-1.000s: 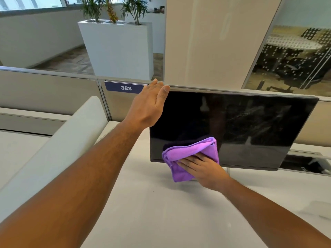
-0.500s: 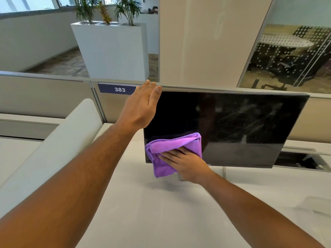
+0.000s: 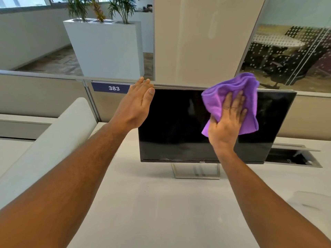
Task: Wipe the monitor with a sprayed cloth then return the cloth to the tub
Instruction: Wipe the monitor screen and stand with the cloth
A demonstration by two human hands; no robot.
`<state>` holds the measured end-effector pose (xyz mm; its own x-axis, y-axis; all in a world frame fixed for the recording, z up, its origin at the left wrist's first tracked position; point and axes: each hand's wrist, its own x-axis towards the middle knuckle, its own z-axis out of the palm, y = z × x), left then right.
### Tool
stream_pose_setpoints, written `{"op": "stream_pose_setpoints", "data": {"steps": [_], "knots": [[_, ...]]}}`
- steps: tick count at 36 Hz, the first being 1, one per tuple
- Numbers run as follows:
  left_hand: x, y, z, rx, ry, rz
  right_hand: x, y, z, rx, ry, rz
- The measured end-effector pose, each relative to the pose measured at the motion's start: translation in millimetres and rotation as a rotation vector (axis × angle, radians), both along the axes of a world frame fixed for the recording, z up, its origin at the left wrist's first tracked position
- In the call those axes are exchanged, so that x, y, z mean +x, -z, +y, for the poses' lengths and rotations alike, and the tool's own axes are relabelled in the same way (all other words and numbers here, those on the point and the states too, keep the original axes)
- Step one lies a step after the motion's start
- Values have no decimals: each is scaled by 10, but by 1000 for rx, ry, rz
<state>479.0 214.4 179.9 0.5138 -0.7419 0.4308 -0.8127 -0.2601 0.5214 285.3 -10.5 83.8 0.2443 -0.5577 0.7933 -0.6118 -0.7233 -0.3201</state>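
1. My right hand (image 3: pixel 227 120) is pressing a purple microfiber cloth (image 3: pixel 232 97) flat-fingered against the upper right of the dark Dell monitor (image 3: pixel 179 126), with the cloth bunching over its top edge.
2. My left hand (image 3: pixel 137 106), fingers straight and holding nothing, is bracing the monitor's upper left corner.
3. The monitor is standing on a white desk (image 3: pixel 152 203), before a partition tagged 383 (image 3: pixel 114 88).

Bright, even daylight enters from windows (image 3: pixel 26 0) at eleven o'clock. Soft shadows lie on the desk (image 3: pixel 152 203). Dark monitor (image 3: pixel 179 126) shows faint reflections. Wide-angle bowing distorts the edges; focus sharp.
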Motion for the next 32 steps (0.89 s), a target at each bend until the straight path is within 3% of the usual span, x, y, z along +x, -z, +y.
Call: {"op": "stream_pose_setpoints", "data": {"steps": [4, 11, 14, 19, 22, 25, 28, 32], "knots": [[30, 10, 10, 6, 16, -17, -57, -37, -13, 189, 93, -140], [21, 7, 18, 4, 14, 13, 215, -138, 207, 209, 82, -238], [16, 7, 7, 8, 11, 22, 380, -102, 363, 69, -9, -59], [40, 27, -32, -19, -1, 4, 552, 197, 685, -268, -419, 324], [59, 38, -31, -22, 7, -1, 516, 438, 773, -376, -567, 621], [72, 49, -8, -26, 19, -21, 391, 639, 742, -407, -607, 782], [69, 48, -1, -30, 24, -22, 237, 663, 624, -389, -557, 715], [60, 42, -4, -20, 16, -23, 90, 432, 379, -277, -328, 322]]}}
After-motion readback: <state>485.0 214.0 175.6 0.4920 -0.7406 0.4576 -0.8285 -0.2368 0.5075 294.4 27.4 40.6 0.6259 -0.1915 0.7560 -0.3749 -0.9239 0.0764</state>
